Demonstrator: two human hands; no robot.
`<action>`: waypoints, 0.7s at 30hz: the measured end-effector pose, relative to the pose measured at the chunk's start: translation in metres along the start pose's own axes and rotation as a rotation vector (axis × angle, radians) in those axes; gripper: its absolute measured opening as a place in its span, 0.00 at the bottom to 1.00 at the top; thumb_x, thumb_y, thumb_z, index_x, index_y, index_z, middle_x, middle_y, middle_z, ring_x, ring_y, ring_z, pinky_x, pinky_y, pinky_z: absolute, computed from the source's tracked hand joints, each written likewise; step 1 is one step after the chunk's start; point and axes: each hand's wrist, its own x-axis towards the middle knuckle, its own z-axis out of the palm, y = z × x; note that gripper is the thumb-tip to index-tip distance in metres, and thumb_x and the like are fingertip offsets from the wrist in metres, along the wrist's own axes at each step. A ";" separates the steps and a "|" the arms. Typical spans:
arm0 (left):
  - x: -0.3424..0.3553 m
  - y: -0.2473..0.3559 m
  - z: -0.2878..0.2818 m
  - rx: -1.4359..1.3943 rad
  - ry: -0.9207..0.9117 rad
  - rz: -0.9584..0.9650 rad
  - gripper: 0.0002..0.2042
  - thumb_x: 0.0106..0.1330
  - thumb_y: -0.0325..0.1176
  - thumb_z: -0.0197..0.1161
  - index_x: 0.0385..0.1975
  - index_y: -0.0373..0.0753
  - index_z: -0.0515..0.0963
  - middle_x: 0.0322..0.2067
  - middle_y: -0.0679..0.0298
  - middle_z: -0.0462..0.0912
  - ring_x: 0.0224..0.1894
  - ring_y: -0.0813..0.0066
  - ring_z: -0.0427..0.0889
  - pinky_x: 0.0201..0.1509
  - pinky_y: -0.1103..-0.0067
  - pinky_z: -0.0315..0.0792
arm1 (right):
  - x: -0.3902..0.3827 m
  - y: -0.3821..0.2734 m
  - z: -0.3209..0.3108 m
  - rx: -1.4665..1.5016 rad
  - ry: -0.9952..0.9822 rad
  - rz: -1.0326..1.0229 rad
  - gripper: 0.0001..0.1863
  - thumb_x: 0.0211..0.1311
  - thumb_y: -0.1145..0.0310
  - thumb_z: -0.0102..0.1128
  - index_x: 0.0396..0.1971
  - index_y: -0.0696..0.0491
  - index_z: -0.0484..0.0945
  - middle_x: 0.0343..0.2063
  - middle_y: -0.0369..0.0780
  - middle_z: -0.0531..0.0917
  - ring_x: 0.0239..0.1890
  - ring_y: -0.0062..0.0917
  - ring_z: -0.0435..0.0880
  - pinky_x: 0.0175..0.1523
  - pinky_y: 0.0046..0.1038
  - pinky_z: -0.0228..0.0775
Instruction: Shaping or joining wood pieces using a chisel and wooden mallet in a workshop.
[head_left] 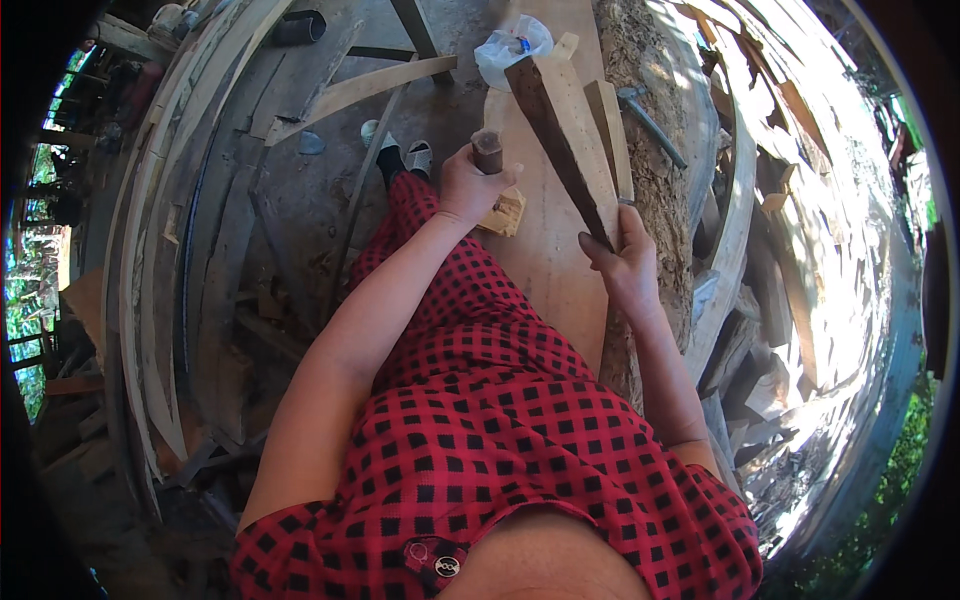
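Note:
My left hand (466, 188) grips a short, upright, dark wooden cylinder (487, 150); what lies below its grip is hidden. A small pale wood block (502, 217) shows just under that hand, on a broad reddish plank (555, 280) beside my legs. My right hand (628, 265) holds a long tapering wooden bar (560, 130), dark along one face, by its lower end, tilted with the wide end upward. Another light batten (610, 125) lies behind the bar.
A clear plastic bag (510, 55) and a metal rod (655, 130) lie near the plank's far part. Long boards (180, 250) stand along the left. A pile of offcuts and slats (780, 280) fills the right. Timber pieces (370, 90) rest beyond my feet.

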 end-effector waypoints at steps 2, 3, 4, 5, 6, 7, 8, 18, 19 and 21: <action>-0.001 0.019 0.002 0.053 -0.010 -0.031 0.18 0.44 0.41 0.75 0.27 0.37 0.76 0.25 0.62 0.82 0.29 0.73 0.81 0.38 0.76 0.74 | -0.005 -0.021 -0.005 0.002 0.095 -0.131 0.17 0.52 0.71 0.66 0.37 0.58 0.68 0.25 0.43 0.80 0.26 0.25 0.80 0.31 0.26 0.70; 0.000 0.022 0.003 0.119 -0.007 0.022 0.15 0.47 0.37 0.74 0.26 0.37 0.76 0.24 0.66 0.81 0.29 0.77 0.80 0.36 0.77 0.74 | -0.006 -0.032 -0.008 -0.011 0.131 -0.229 0.18 0.53 0.71 0.65 0.40 0.58 0.68 0.26 0.44 0.80 0.27 0.26 0.80 0.33 0.26 0.70; 0.001 0.024 0.003 0.184 -0.002 0.075 0.12 0.50 0.33 0.73 0.24 0.37 0.75 0.23 0.70 0.80 0.28 0.81 0.79 0.35 0.79 0.74 | -0.007 -0.037 -0.009 -0.025 0.167 -0.327 0.19 0.54 0.71 0.65 0.42 0.57 0.67 0.27 0.44 0.81 0.29 0.27 0.81 0.35 0.27 0.70; 0.003 0.020 0.004 0.180 0.001 0.077 0.12 0.50 0.33 0.73 0.24 0.37 0.75 0.23 0.70 0.80 0.28 0.81 0.79 0.35 0.79 0.74 | -0.008 -0.036 -0.012 -0.126 0.116 -0.330 0.21 0.53 0.70 0.65 0.45 0.56 0.66 0.26 0.47 0.80 0.29 0.35 0.82 0.36 0.32 0.71; 0.007 0.009 0.005 0.089 -0.006 0.090 0.13 0.47 0.35 0.73 0.27 0.37 0.76 0.26 0.65 0.81 0.30 0.73 0.81 0.38 0.76 0.74 | -0.006 -0.033 -0.015 -0.130 0.114 -0.339 0.21 0.53 0.70 0.65 0.45 0.56 0.66 0.26 0.47 0.80 0.29 0.35 0.82 0.36 0.32 0.71; 0.008 0.003 0.006 0.000 -0.018 0.100 0.16 0.45 0.38 0.72 0.29 0.37 0.77 0.29 0.59 0.83 0.33 0.66 0.82 0.40 0.74 0.75 | -0.002 -0.027 -0.018 -0.400 -0.021 -0.246 0.21 0.53 0.70 0.65 0.44 0.55 0.66 0.26 0.49 0.80 0.30 0.40 0.82 0.36 0.35 0.71; 0.008 -0.003 0.006 -0.002 -0.012 0.101 0.16 0.45 0.38 0.72 0.29 0.37 0.77 0.29 0.59 0.83 0.33 0.66 0.82 0.40 0.74 0.75 | 0.002 -0.024 -0.020 -0.667 -0.156 -0.148 0.22 0.52 0.70 0.66 0.44 0.55 0.66 0.26 0.50 0.80 0.31 0.45 0.81 0.36 0.37 0.71; 0.004 0.027 0.007 0.217 -0.054 0.128 0.18 0.46 0.42 0.71 0.33 0.39 0.78 0.33 0.55 0.82 0.37 0.56 0.82 0.42 0.70 0.75 | -0.011 -0.052 -0.017 -0.141 0.115 -0.376 0.23 0.53 0.72 0.65 0.48 0.55 0.65 0.26 0.50 0.79 0.32 0.39 0.83 0.37 0.32 0.72; 0.006 0.017 0.006 0.169 -0.102 0.148 0.18 0.47 0.42 0.71 0.34 0.39 0.78 0.33 0.55 0.82 0.38 0.55 0.81 0.42 0.70 0.75 | -0.006 -0.040 -0.021 -0.459 -0.011 -0.284 0.24 0.53 0.71 0.65 0.48 0.55 0.64 0.26 0.50 0.80 0.32 0.42 0.82 0.37 0.34 0.72; 0.006 0.011 0.007 0.119 -0.149 0.168 0.18 0.47 0.42 0.70 0.35 0.39 0.78 0.33 0.55 0.82 0.38 0.54 0.81 0.43 0.69 0.75 | 0.003 -0.030 -0.026 -0.669 -0.133 -0.168 0.25 0.51 0.69 0.65 0.47 0.55 0.65 0.25 0.52 0.80 0.33 0.49 0.80 0.36 0.41 0.71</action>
